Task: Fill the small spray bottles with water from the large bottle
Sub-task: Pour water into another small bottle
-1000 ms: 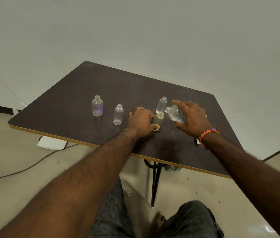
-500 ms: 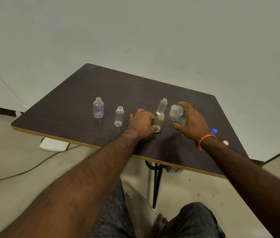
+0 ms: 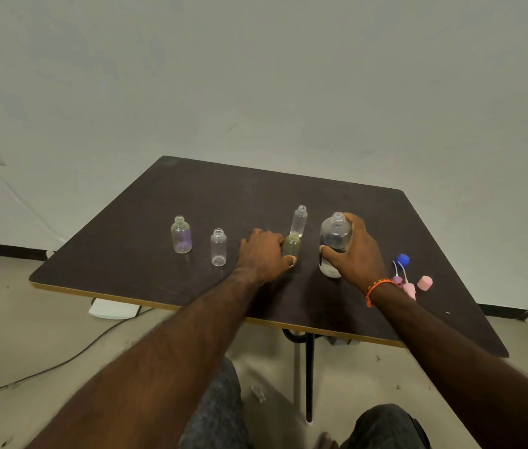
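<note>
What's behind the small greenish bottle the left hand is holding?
Directly behind the greenish bottle stands a slim clear bottle, uncapped and upright. Its base is hidden by the greenish bottle, so contact between them cannot be told.

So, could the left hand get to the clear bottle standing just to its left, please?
Probably yes. The left hand grips the greenish bottle, so it must let go first, but bare table lies between it and the clear bottle, with nothing standing in the way.
</note>
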A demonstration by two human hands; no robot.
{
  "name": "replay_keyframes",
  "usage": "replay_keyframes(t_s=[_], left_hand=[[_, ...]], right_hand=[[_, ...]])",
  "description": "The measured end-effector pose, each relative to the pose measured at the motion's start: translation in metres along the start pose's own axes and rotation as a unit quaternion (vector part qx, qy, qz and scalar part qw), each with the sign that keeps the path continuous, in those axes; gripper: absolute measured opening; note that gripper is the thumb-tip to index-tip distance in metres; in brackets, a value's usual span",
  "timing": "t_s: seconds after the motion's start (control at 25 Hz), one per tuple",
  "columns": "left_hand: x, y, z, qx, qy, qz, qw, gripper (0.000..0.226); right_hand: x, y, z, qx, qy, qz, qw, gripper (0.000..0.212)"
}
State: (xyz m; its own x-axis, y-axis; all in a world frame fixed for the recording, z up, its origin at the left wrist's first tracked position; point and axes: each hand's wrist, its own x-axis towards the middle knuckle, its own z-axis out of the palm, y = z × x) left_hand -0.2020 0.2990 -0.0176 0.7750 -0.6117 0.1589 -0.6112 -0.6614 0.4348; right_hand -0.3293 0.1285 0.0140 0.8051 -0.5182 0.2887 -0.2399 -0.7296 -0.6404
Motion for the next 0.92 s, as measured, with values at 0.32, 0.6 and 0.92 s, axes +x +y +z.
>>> replay_keyframes(t_s=[0.32,0.6,0.92], left_hand=[[0.029,-0.004,0.004,0.003,0.009,-0.061,0.998,0.034],[0.067,-0.013,0.013,-0.034,0.035,-0.098,0.994,0.036],[0.094,-0.015,0.014,-0.059,0.030,-0.109,0.992,0.042]], right_hand=[[-0.004,0.027,0.000,0.054,0.005,0.049,0.997,0.124],[-0.001,0.011,0.004,0.036,0.157,-0.051,0.986,0.122],[0.000,0.022,0.008,0.041,0.092,0.009,0.995,0.125]])
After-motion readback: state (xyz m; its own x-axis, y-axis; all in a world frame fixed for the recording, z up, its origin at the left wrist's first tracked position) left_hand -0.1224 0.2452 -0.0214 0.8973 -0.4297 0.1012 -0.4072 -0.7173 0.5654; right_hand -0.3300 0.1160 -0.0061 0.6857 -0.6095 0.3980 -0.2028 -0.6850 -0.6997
